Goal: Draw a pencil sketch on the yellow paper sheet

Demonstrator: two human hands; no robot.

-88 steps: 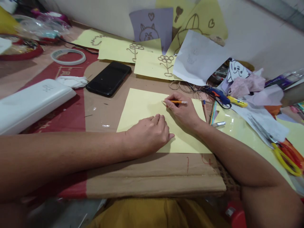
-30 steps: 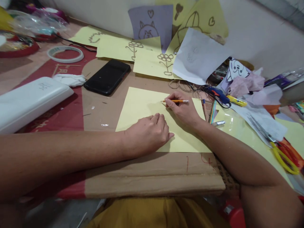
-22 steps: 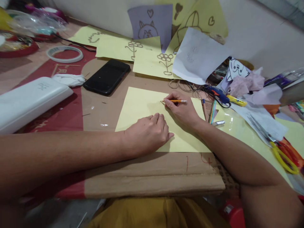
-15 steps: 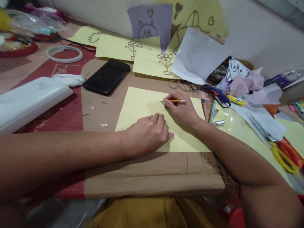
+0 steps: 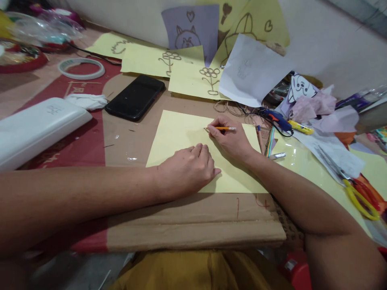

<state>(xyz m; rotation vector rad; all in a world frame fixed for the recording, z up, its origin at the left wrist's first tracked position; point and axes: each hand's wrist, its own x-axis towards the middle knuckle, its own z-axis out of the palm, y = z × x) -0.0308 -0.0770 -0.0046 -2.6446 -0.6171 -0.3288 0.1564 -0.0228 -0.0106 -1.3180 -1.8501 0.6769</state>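
Note:
A sheet of pale yellow paper (image 5: 178, 129) lies on the cardboard table top in front of me. My right hand (image 5: 228, 139) rests on its upper right part, fingers pinched round a short orange pencil (image 5: 225, 128). The pencil lies low, its point at the paper and its eraser end to the right. A small faint mark shows by the point. Lower on the same sheet my left hand (image 5: 190, 171) lies palm down, fingers loosely bent and thumb stretched out, with nothing visible in it. Its fingertips are partly hidden.
A black phone (image 5: 136, 97), tape roll (image 5: 81, 75) and white case (image 5: 45, 125) lie left. Drawings of flowers (image 5: 208, 78) and a purple sheet (image 5: 195, 24) are behind. Glue gun (image 5: 276, 119), yellow cutter (image 5: 300, 127), paper scraps and yellow-handled scissors (image 5: 359, 201) lie right.
The view has shifted very slightly. Both hands, the pencil and the yellow paper keep practically the same places.

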